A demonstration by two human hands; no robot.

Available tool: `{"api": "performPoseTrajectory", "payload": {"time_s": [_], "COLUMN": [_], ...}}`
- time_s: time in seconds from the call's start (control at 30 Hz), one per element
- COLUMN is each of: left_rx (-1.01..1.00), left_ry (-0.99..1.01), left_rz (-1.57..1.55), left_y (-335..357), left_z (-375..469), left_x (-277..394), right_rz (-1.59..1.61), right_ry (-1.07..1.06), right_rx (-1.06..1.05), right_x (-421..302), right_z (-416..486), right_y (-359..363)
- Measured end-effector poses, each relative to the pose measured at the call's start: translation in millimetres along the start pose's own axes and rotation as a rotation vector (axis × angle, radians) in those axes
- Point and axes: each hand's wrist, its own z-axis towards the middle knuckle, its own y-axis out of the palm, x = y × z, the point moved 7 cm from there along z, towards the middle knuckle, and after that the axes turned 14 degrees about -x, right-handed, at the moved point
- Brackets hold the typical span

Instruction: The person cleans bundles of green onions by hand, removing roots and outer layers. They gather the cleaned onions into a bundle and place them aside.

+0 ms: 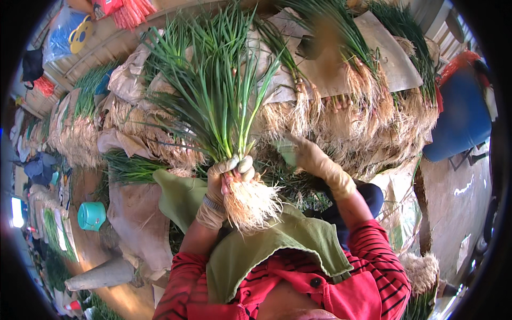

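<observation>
My left hand (226, 176), in a pale glove with a metal watch over its cuff, grips a bunch of green onions (236, 116) just above the reddish bulbs. The green leaves fan out upward, and the pale roots hang down towards my chest. My right hand (310, 156), also gloved, is raised to the right of the bunch, apart from it, near the roots of the heaped onions (348, 116). Its fingers are blurred, and whether they hold anything is unclear. A green cloth (276, 240) lies over my front.
A blue barrel (460, 116) stands at the right. More rooted onions (80, 136) lie stacked on sacking at the left. A turquoise bucket (91, 216) stands on the floor at the lower left, above a grey cone-shaped object (102, 275). Sheets (384, 52) partly cover the heap ahead.
</observation>
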Motion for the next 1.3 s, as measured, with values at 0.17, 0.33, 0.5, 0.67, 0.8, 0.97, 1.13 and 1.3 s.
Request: {"api": "performPoseTrajectory", "payload": {"time_s": [0.17,0.33,0.5,0.67,0.8,0.97,1.13,1.3], "left_rx": [-0.047,0.081,0.200,0.458,0.440,0.487,0.440,0.107], "left_ry": [0.003,-0.036,-0.088,-0.164,-0.201,-0.200,-0.130,-0.079], "left_rz": [0.014,0.021,0.021,0.279,0.435,0.512,0.427,0.051], "left_y": [7,-7,-27,-44,-48,-60,-62,-37], "left_z": [2,-7,-12,-16,-8,-12,-20,-18], "left_x": [-3,-3,-5,1,-4,-2,0,-9], "right_rz": [1.304,0.831,-0.098,-0.222,-0.422,-1.020,-1.166,-0.353], "right_ry": [-0.583,-0.460,-0.220,0.157,0.040,0.033,0.041,0.845], "right_rx": [-0.090,-0.207,-0.085,0.274,-0.248,-0.455,-0.207,-1.176], "right_x": [-13,-18,-6,12,-11,0,22,80], "right_z": [80,79,65,60,82,109,95,-19], "right_y": [14,50,34,-47,-8,46,14,38]}}
